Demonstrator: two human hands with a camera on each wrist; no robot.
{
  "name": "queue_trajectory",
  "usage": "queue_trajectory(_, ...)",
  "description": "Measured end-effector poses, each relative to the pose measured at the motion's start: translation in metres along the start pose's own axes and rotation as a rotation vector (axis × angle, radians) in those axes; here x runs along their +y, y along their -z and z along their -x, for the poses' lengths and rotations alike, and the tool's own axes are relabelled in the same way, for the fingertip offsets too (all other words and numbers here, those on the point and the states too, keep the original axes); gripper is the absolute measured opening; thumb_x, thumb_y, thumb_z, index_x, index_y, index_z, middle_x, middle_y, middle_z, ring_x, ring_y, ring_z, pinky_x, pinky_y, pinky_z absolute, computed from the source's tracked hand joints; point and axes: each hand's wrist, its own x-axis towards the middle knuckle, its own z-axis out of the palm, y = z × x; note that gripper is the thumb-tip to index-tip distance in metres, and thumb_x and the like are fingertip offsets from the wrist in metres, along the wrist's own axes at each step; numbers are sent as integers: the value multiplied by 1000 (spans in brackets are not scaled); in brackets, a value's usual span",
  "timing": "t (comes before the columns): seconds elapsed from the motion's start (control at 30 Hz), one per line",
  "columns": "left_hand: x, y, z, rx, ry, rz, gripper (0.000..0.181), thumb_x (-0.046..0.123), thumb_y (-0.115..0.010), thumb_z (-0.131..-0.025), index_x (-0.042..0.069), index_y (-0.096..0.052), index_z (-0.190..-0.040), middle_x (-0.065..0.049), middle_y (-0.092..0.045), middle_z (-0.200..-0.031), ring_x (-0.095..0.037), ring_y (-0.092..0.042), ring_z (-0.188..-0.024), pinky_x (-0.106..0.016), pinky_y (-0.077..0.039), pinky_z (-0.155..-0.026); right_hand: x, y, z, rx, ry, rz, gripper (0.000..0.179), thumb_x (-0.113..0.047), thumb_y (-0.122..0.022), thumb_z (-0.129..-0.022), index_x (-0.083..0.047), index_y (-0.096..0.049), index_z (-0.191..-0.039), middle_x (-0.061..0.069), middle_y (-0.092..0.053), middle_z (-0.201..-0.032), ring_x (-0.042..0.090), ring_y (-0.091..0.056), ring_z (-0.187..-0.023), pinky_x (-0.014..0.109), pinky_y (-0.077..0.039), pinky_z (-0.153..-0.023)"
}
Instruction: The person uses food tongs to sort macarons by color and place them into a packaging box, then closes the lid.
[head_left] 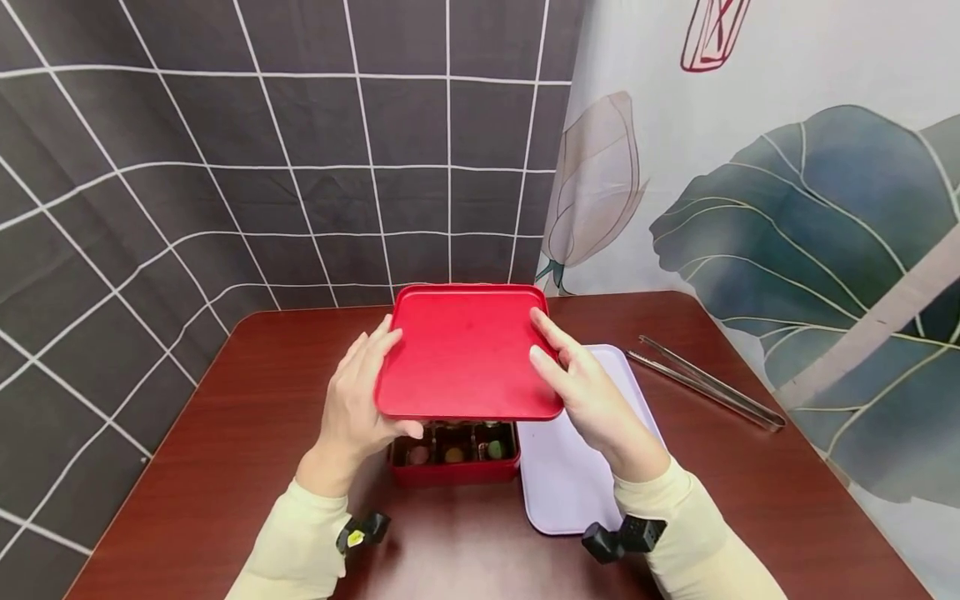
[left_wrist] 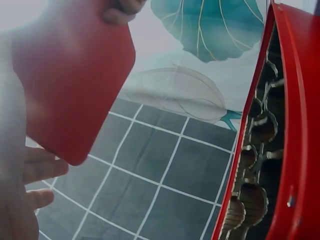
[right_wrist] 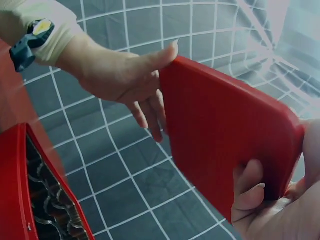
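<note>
A flat red lid with rounded corners is held up over an open red box, hiding most of it. My right hand grips the lid's right edge, its fingers bent around the rim in the right wrist view. At the opposite edge is my left hand. Its fingers lie fairly straight along the side, and its thumb reaches to a corner of the lid. Inside the box, dark compartments hold small round pieces, among them a green one and a pinkish one.
A pale lilac tray lies right of the box, partly under my right hand and forearm. Metal tongs rest beyond it on the brown table. A dark grid-patterned cloth and a white floral cloth hang behind.
</note>
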Motion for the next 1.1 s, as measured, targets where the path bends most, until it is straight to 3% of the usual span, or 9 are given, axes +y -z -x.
queue_trajectory(0.1,-4,0,1,33,0,-26,93,79,-41,-82,-4,-58,-120,-21,-61,-125,-35,-60,-114,-56,-48,-91,2,-2,-1,-21,29,2,63,-20,-46,-100,-12,-17,-155,4,-17,-158,30,-22,-140,26,-49,-91)
queue_trajectory(0.2,-4,1,0,51,6,-61,80,70,-45,-87,-3,-61,-116,-19,-64,-120,-34,-63,-108,-53,-50,-89,6,-3,1,-54,111,30,63,-30,-43,-101,-10,-16,-155,10,-18,-158,34,-25,-138,24,-49,-90)
queue_trajectory(0.33,-5,3,-2,89,11,-107,56,50,-52,-92,-2,-64,-109,-16,-68,-111,-33,-66,-99,-50,-53,-84,11,-2,0,-82,260,132,81,-58,-40,-96,-6,-18,-154,21,-24,-153,40,-34,-130,25,-52,-85)
queue_trajectory(0.43,-6,4,-2,116,9,-126,46,41,-54,-92,-1,-66,-105,-16,-70,-105,-33,-68,-93,-49,-54,-80,15,-2,-3,-89,325,190,95,-70,-42,-88,-4,-21,-153,24,-29,-148,41,-38,-126,26,-52,-85)
queue_trajectory(0.7,-8,5,-3,142,22,-140,37,33,-55,-93,0,-68,-104,-14,-71,-104,-33,-69,-91,-48,-55,-78,14,-2,-7,-61,320,362,106,-74,-61,-72,-10,-29,-150,16,-44,-138,34,-48,-116,32,-55,-79)
queue_trajectory(0.87,-7,3,-3,130,16,-154,39,37,-57,-94,1,-69,-98,-13,-72,-95,-31,-69,-83,-50,-54,-78,14,0,-5,25,347,523,90,-67,-62,-79,-11,-38,-145,11,-54,-128,25,-56,-104,31,-54,-72)
queue_trajectory(0.97,-6,2,-2,114,7,-166,46,46,-56,-94,2,-69,-90,-12,-71,-84,-28,-69,-74,-50,-54,-78,14,0,-4,95,380,611,67,-55,-55,-90,-9,-44,-138,7,-64,-105,16,-63,-85,29,-51,-63)
queue_trajectory(1.1,-3,1,-2,92,16,-154,52,54,-53,-93,6,-67,-79,-7,-67,-70,-26,-65,-65,-44,-55,-67,13,-2,-4,173,418,709,39,-34,-48,-100,-10,-49,-131,-4,-66,-76,5,-61,-60,27,-45,-52)
